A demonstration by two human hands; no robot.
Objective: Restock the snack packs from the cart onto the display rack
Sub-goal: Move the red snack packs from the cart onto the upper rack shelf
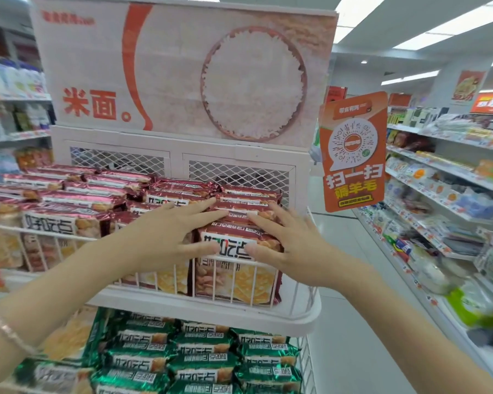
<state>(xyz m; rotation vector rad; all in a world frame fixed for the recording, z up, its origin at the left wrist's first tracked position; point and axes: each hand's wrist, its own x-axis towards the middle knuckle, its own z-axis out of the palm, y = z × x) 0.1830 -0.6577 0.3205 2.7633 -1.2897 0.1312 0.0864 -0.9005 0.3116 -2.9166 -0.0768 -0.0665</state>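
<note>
Dark red snack packs (239, 207) fill the upper tier of a white wire display rack (293, 314). My left hand (171, 234) and my right hand (285, 237) lie flat on the rightmost stack, one on each side of it, fingers spread and pointing inward. The thumbs press on the front pack (231, 243), which stands upright behind the rack's white bars. Neither hand is curled around a pack. A bead bracelet (9, 328) is on my left wrist. No cart is in view.
Green snack packs (202, 362) fill the rack's lower tier. A rice poster (182, 66) tops the rack above a mesh back panel. An orange QR sign (353, 155) hangs at the right. Stocked shelves (439, 194) line the aisle on the right, others on the left.
</note>
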